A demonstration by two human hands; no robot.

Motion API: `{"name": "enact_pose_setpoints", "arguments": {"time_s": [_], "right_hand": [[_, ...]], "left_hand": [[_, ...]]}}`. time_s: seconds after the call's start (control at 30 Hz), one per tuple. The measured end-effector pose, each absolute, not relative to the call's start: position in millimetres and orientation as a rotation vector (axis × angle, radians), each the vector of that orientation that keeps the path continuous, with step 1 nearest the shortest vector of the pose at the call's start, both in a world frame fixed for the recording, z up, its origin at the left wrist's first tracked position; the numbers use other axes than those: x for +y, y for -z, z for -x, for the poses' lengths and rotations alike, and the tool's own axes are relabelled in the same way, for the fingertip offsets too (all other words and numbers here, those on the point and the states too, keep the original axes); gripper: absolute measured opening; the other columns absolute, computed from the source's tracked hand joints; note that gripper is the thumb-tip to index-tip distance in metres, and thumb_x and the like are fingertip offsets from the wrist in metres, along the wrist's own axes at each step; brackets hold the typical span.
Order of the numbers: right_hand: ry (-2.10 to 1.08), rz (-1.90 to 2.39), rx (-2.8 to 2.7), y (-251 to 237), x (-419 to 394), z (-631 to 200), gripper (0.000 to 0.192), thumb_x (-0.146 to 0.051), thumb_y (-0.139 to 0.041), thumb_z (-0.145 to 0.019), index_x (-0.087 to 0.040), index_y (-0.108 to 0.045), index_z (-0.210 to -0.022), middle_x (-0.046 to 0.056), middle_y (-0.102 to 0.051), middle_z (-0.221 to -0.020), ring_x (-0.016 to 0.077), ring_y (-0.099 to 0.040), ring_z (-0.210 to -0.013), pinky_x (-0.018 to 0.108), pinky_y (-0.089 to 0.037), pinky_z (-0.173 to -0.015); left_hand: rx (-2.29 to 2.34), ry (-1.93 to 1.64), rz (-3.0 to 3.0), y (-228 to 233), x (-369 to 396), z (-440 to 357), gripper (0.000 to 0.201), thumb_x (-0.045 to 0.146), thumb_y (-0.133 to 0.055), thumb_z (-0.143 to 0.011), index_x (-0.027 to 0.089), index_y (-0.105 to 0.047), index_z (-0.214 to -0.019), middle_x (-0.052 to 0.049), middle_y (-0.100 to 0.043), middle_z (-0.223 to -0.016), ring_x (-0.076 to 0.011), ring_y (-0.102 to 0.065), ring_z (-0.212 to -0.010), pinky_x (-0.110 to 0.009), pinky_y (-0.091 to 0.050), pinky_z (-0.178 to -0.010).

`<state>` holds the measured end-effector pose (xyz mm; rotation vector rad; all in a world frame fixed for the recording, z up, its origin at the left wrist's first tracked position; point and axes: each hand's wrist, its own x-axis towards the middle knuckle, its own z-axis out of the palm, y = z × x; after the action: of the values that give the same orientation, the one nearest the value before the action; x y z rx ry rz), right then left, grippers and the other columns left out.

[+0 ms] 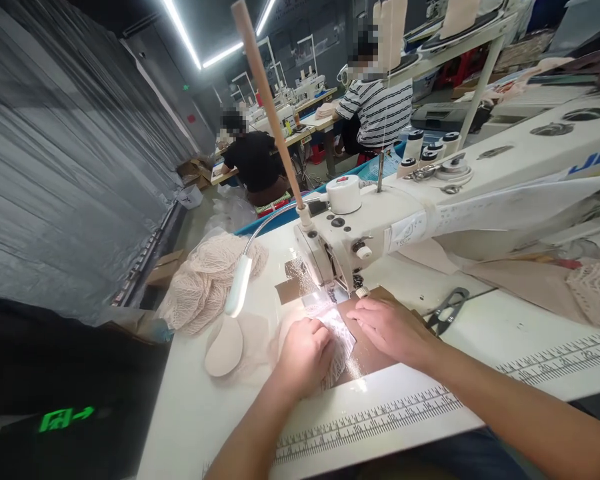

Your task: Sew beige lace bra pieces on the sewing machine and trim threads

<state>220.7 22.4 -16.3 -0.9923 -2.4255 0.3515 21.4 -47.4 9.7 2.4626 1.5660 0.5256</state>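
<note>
Lace piece (337,333) lies pinned between flat left hand (305,353) and spread right hand (393,330).

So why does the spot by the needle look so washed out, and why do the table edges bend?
Head view: the small lamp throws hard glare on the fabric between the left hand and right hand, bleaching detail; the wide lens bows the ruler and the machine; the left side is dim.
</note>
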Motion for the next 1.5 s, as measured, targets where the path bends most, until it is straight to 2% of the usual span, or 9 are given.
{"name": "enact_pose_setpoints", "arguments": {"time_s": [0.13, 0.27, 0.47, 0.6, 0.77, 0.83, 1.17, 1.33, 1.5], "right_hand": [[-0.466, 0.949, -2.447, 5.7, 17.6, -225.4, 0.031, -0.015, -0.039, -0.091, -0.023, -0.069, -0.092, 0.003, -0.064, -0.083, 0.0161, -0.057, -0.075, 0.026, -0.043, -0.067], [-0.594, 0.799, -2.585, 2.6, 6.4, -229.6, 0.031, -0.016, -0.038, -0.092, -0.022, -0.063, -0.110, 0.005, -0.062, -0.087, 0.0182, -0.057, -0.079, 0.028, -0.042, -0.069], [-0.328, 0.751, -2.717, 11.2, -9.6, -230.2, 0.030, -0.010, -0.036, -0.089, -0.021, -0.063, -0.094, 0.004, -0.055, -0.078, 0.0184, -0.050, -0.071, 0.029, -0.033, -0.062], [-0.306, 0.768, -2.651, 14.4, -10.9, -229.6, 0.029, -0.012, -0.035, -0.091, -0.019, -0.061, -0.102, 0.004, -0.055, -0.080, 0.0168, -0.049, -0.069, 0.029, -0.032, -0.061], [-0.268, 0.749, -2.700, 23.7, -15.2, -231.6, 0.035, -0.001, -0.043, -0.071, -0.021, -0.062, -0.092, 0.004, -0.055, -0.078, 0.0182, -0.047, -0.071, 0.031, -0.030, -0.063], [-0.267, 0.753, -2.677, 26.9, -18.2, -233.9, 0.039, 0.000, -0.042, -0.070, -0.020, -0.062, -0.096, 0.004, -0.055, -0.079, 0.0181, -0.046, -0.072, 0.031, -0.031, -0.064], [-0.304, 0.746, -2.640, 24.8, -21.6, -237.2, 0.042, 0.002, -0.040, -0.075, -0.019, -0.061, -0.104, 0.004, -0.057, -0.082, 0.0177, -0.047, -0.074, 0.030, -0.033, -0.067], [-0.292, 0.749, -2.621, 25.7, -20.9, -237.2, 0.038, -0.001, -0.039, -0.078, -0.020, -0.062, -0.101, 0.004, -0.057, -0.080, 0.0178, -0.045, -0.072, 0.030, -0.031, -0.066], [-0.265, 0.748, -2.543, 26.4, -16.9, -236.9, 0.030, -0.009, -0.034, -0.090, -0.019, -0.062, -0.096, 0.004, -0.055, -0.077, 0.0178, -0.044, -0.069, 0.030, -0.031, -0.064]], "left_hand": [[1.543, -0.660, -2.300, -6.2, -47.9, -15.5, 0.011, 0.015, -0.046, -0.085, 0.020, -0.053, -0.078, -0.005, -0.059, -0.077, -0.0191, -0.055, -0.074, -0.032, -0.045, -0.067], [1.500, -0.698, -2.237, -8.1, -49.7, -11.3, 0.009, 0.014, -0.046, -0.084, 0.020, -0.050, -0.078, -0.004, -0.058, -0.077, -0.0189, -0.053, -0.073, -0.032, -0.044, -0.067], [1.469, -0.783, -2.140, -4.9, -50.5, -8.7, 0.011, 0.017, -0.042, -0.089, 0.020, -0.048, -0.080, -0.006, -0.059, -0.083, -0.0197, -0.055, -0.080, -0.034, -0.046, -0.073], [1.465, -0.770, -2.150, -4.9, -49.7, -6.7, 0.012, 0.017, -0.042, -0.089, 0.020, -0.049, -0.081, -0.005, -0.059, -0.083, -0.0194, -0.055, -0.080, -0.034, -0.046, -0.074], [1.371, -0.645, -2.387, -3.4, -51.0, -7.4, 0.015, 0.013, -0.044, -0.088, 0.019, -0.057, -0.092, -0.007, -0.062, -0.092, -0.0203, -0.056, -0.087, -0.035, -0.045, -0.078], [1.334, -0.585, -2.503, -1.0, -52.1, -8.6, 0.022, 0.011, -0.045, -0.088, 0.019, -0.060, -0.102, -0.008, -0.062, -0.096, -0.0203, -0.055, -0.089, -0.036, -0.043, -0.080], [1.361, -0.328, -2.664, 0.1, -55.3, -14.2, 0.035, 0.016, -0.048, -0.090, 0.024, -0.056, -0.123, -0.005, -0.056, -0.087, -0.0182, -0.046, -0.078, -0.034, -0.036, -0.074], [1.394, -0.277, -2.712, 3.0, -56.0, -15.2, 0.036, 0.016, -0.047, -0.090, 0.024, -0.055, -0.124, -0.005, -0.056, -0.086, -0.0187, -0.045, -0.078, -0.035, -0.035, -0.074], [1.401, -0.262, -2.705, 3.9, -55.3, -17.3, 0.037, 0.015, -0.048, -0.089, 0.024, -0.055, -0.124, -0.005, -0.057, -0.086, -0.0189, -0.046, -0.078, -0.035, -0.037, -0.074]]}}
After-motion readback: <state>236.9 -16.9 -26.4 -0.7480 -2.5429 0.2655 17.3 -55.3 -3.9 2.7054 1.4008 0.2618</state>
